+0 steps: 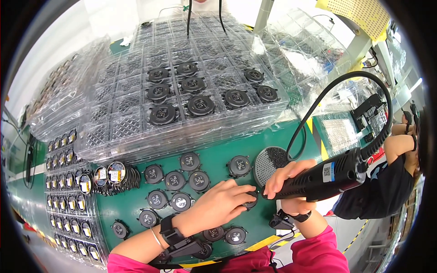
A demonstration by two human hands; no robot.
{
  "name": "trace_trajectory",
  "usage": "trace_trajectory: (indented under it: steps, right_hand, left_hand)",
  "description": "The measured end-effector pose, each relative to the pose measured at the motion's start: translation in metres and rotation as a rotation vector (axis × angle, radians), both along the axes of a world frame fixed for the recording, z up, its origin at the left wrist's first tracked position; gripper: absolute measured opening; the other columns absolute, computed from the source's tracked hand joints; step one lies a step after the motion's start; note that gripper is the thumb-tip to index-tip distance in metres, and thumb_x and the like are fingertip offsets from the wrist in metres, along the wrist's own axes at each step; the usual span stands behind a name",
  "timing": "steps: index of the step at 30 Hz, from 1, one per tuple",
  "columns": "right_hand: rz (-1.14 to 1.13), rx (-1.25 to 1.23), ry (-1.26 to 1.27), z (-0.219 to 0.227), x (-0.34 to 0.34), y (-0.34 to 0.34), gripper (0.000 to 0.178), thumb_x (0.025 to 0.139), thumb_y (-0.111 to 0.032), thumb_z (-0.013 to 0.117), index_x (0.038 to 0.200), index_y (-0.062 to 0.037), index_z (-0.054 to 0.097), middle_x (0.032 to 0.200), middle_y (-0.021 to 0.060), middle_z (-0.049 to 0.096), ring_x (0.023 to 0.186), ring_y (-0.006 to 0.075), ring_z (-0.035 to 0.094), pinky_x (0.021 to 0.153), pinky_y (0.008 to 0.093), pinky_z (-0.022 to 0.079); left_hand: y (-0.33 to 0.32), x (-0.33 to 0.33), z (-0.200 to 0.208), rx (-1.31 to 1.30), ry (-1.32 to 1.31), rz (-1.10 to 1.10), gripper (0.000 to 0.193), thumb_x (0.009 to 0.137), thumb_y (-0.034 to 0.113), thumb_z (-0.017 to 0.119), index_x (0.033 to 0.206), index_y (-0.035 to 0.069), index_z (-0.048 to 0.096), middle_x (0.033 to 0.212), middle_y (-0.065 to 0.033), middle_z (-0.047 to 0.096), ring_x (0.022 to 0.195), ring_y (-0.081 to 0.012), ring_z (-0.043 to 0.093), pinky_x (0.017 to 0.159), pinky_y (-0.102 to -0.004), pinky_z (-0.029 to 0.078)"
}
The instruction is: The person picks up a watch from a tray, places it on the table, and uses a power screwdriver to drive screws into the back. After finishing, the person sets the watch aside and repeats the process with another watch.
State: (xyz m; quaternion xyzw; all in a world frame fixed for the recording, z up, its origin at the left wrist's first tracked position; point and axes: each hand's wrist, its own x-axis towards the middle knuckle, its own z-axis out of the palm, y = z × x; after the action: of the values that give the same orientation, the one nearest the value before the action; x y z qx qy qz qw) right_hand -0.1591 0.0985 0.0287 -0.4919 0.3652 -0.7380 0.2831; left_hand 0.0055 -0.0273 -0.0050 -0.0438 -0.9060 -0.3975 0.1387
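Note:
A black electric screwdriver (325,179) with a thick cable is in my right hand (289,182). Its tip points left, at a round black watch case (250,201) on the green bench. My left hand (225,199) reaches across and steadies that watch case with its fingertips, which partly cover it. Where exactly the tip meets the case is hidden by my fingers. Just beyond the right hand lies a round grey dish (266,164), with small dark screws heaped in one part. More watch cases (199,181) lie face down left of my left hand and beside my forearm.
Stacked clear plastic trays (132,141) hold several black watch cases behind the work area. At left are a pile of open watch cases (116,175) and a filled tray (68,202). The screwdriver cable (314,107) loops at right, near another person (380,186).

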Motion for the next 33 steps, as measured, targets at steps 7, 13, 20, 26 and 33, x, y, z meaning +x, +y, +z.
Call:
trace_trajectory:
  steps: [7,13,20,26,33]
  right_hand:
    - [0.044,-0.007,0.067,0.004,0.002,-0.005,0.072,0.077,-0.062,0.073,0.103,-0.0044,0.039,0.077,0.0129,0.056,0.058,0.0239,0.061,0.055,0.0365,0.056]
    - [0.089,0.039,0.063,0.007,0.002,-0.005,0.071,0.078,-0.062,0.072,0.103,-0.0044,0.039,0.077,0.0132,0.057,0.058,0.0238,0.061,0.055,0.0366,0.056]
    - [-0.028,-0.035,0.004,-0.002,-0.006,0.002,0.071,0.079,-0.067,0.068,0.103,-0.0058,0.040,0.076,0.0113,0.055,0.057,0.0239,0.060,0.052,0.0377,0.054]
    - [-0.256,-0.090,-0.119,0.010,-0.023,0.002,0.076,0.077,-0.075,0.062,0.104,-0.0069,0.040,0.074,0.0097,0.054,0.054,0.0228,0.058,0.049,0.0369,0.052]
    - [-0.310,-0.020,-0.018,0.009,-0.030,0.002,0.080,0.075,-0.078,0.061,0.105,-0.0067,0.040,0.073,0.0091,0.054,0.053,0.0216,0.057,0.048,0.0363,0.052]
  left_hand:
    - [-0.002,-0.001,-0.001,-0.002,0.022,0.000,0.036,0.077,0.009,0.073,0.113,0.009,0.067,0.129,-0.0022,0.059,0.099,-0.0239,0.055,0.092,-0.0365,0.048]
    - [-0.001,0.001,-0.001,0.008,0.002,0.002,0.035,0.078,0.009,0.072,0.112,0.008,0.067,0.129,-0.0028,0.059,0.098,-0.0240,0.055,0.091,-0.0365,0.048]
    - [-0.001,0.001,-0.001,0.001,0.013,0.001,0.034,0.078,0.008,0.072,0.111,0.008,0.066,0.128,-0.0039,0.059,0.098,-0.0245,0.055,0.091,-0.0367,0.048]
    - [-0.001,0.001,0.004,-0.010,0.006,0.029,0.037,0.077,0.007,0.074,0.113,0.012,0.067,0.128,-0.0016,0.060,0.093,-0.0247,0.056,0.084,-0.0364,0.050]
    - [-0.001,-0.003,0.010,-0.008,0.009,0.043,0.041,0.074,0.007,0.076,0.114,0.011,0.067,0.127,-0.0068,0.060,0.093,-0.0272,0.057,0.084,-0.0386,0.051]
